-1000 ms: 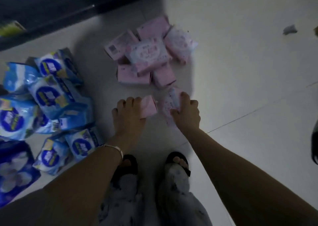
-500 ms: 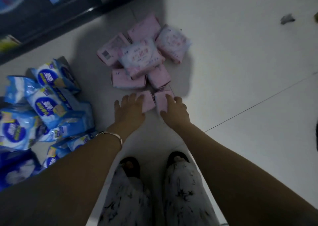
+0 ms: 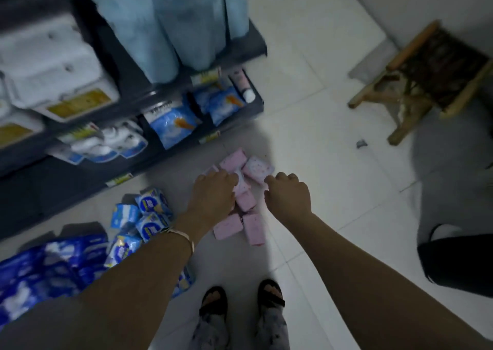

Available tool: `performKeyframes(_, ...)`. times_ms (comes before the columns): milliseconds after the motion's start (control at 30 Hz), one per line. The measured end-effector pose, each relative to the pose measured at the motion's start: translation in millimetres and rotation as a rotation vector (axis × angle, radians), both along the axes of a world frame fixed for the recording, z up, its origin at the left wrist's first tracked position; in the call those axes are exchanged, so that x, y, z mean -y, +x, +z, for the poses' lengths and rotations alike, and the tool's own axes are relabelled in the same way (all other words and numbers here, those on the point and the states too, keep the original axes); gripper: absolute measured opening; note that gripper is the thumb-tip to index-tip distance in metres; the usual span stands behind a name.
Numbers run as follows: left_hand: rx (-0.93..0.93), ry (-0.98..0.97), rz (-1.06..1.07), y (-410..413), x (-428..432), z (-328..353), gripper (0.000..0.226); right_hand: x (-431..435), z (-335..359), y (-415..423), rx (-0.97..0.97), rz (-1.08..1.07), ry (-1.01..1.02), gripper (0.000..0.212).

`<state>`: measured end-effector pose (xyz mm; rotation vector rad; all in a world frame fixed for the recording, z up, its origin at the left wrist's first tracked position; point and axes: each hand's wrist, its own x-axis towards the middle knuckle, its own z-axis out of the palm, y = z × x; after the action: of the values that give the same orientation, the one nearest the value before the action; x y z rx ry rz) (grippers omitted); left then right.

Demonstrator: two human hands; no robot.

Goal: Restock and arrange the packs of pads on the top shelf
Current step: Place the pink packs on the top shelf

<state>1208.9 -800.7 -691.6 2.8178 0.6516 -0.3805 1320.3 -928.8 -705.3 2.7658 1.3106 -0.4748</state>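
Two pink packs [image 3: 229, 225] are released. The pair I had under my palms a second ago now lie side by side on the floor [image 3: 320, 136], the members of the pink heap [image 3: 234, 160] farthest from the shelf unit [image 3: 128, 101], and nothing touches them. My head has come up as well: the shelf unit's lower tiers fill the view where only its foot showed before.

Both hands have travelled on toward the shelf unit, over the middle of the heap. My left hand [image 3: 213, 192] is on a pale patterned pack [image 3: 241, 185], fingers [image 3: 226, 177] curled round its top, gripping it as far as I can judge. My right hand [image 3: 289, 193] sits alongside, a little farther from the shelf unit, fingers [image 3: 277, 179] curled down at the edge of a speckled pack [image 3: 257, 168]. Whether they have hold of it or only brush it, I cannot tell.

So where are the pads? Every pink one I can see is on the floor, just out from the foot of the shelf unit. The blue packs [image 3: 150, 216] lie close to that same foot, no hand on them.

What this means: tidying the near pair is done, and I reckon I'm now gathering the next ones to lift. The restocking itself is barely begun; the climb to the top shelf, which I can't pick out from here, is all ahead.
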Motion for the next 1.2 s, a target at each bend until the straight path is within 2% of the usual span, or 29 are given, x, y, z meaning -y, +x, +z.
performKeyframes(167, 0.175, -0.008, 0.032, 19.2, -24.7, 124.4, 0.020, -19.2, 118.2, 22.3, 0.126, -0.012, 0.090, 0.024)
performKeyframes(267, 0.189, 0.100, -0.007, 30.0, -33.4, 203.8, 0.017, -29.4, 207.7, 35.4, 0.134, 0.001, 0.129, 0.024)
performKeyframes(367, 0.275, 0.168, -0.027, 46.0, -37.0, 290.2, 0.025, -33.2, 292.7, 56.3, 0.152, 0.047, 0.218, 0.038)
performKeyframes(467, 0.337, 0.253, -0.045, 60.2, -35.6, 370.6, 0.030, -32.8, 375.1, 72.2, 0.226, 0.051, 0.333, 0.036)
performKeyframes(667, 0.514, 0.411, -0.037, 60.0, -33.1, 482.0, 0.028, -37.7, 507.2, 80.1, 0.359, 0.115, 0.481, 0.037)
performKeyframes(733, 0.607, 0.476, -0.020, 58.8, -38.4, 513.7, 0.025, -42.5, 541.2, 77.7, 0.402, 0.155, 0.515, 0.036)
performKeyframes(900, 0.640, 0.535, 0.051, 50.1, -74.3, 578.9, 0.030, -72.3, 603.1, 72.5, 0.470, 0.193, 0.590, 0.037)
performKeyframes(1067, 0.735, 0.630, 0.038, 40.2, -129.3, 614.7, 0.033, -123.2, 636.3, 71.7, 0.507, 0.221, 0.612, 0.039)
performKeyframes(1200, 0.769, 0.697, 0.036, 42.5, -180.4, 630.9, 0.025, -168.9, 654.2, 80.8, 0.514, 0.213, 0.634, 0.039)
